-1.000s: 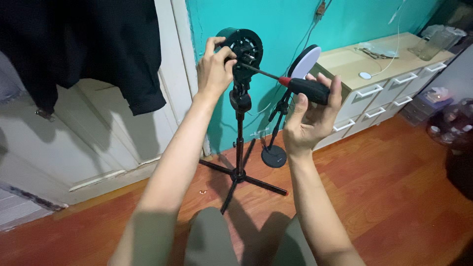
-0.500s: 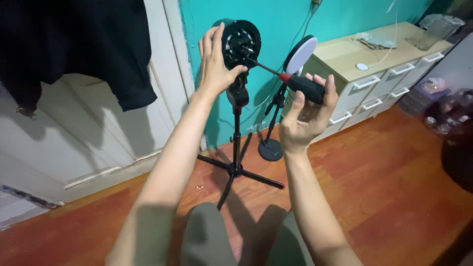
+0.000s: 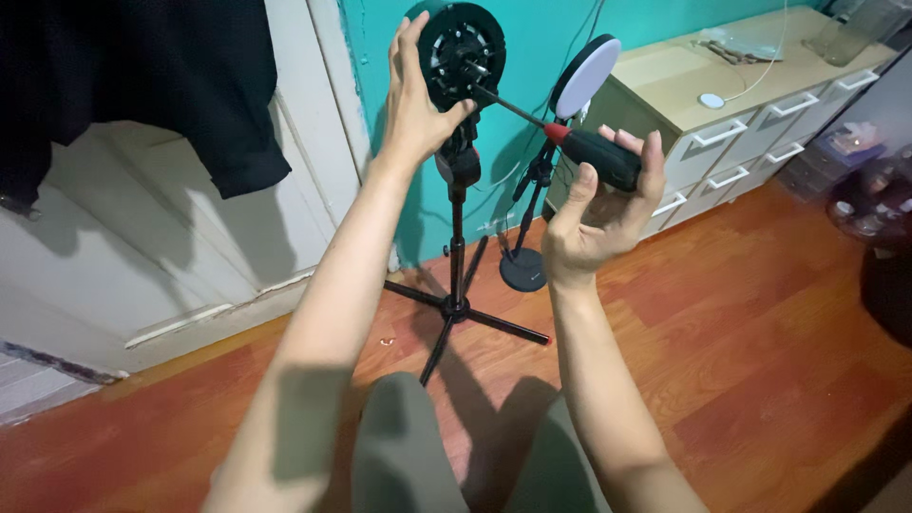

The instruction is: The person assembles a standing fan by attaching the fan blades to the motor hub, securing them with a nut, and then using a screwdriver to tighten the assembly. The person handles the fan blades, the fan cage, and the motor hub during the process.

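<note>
A round black fan-like head (image 3: 463, 49) sits on top of a black tripod stand (image 3: 457, 256). My left hand (image 3: 415, 100) cups the head's left side, fingers up along its rim and thumb under it. My right hand (image 3: 600, 211) holds a screwdriver (image 3: 594, 155) with a black and red handle; its thin metal shaft runs up and left, and the tip rests at the centre of the head. The screwdriver's handle lies across my fingers, palm facing me.
Behind the tripod a small round white lamp (image 3: 581, 76) stands on a black disc base (image 3: 524, 270). A light wooden drawer chest (image 3: 750, 95) is at the right against the teal wall. Dark clothing (image 3: 142, 85) hangs over a white door at the left. The floor is reddish wood.
My left hand shifted from pinching the front of the head to cupping its side with fingers spread upward. The view drifted, with the head and both hands slightly higher in frame.
</note>
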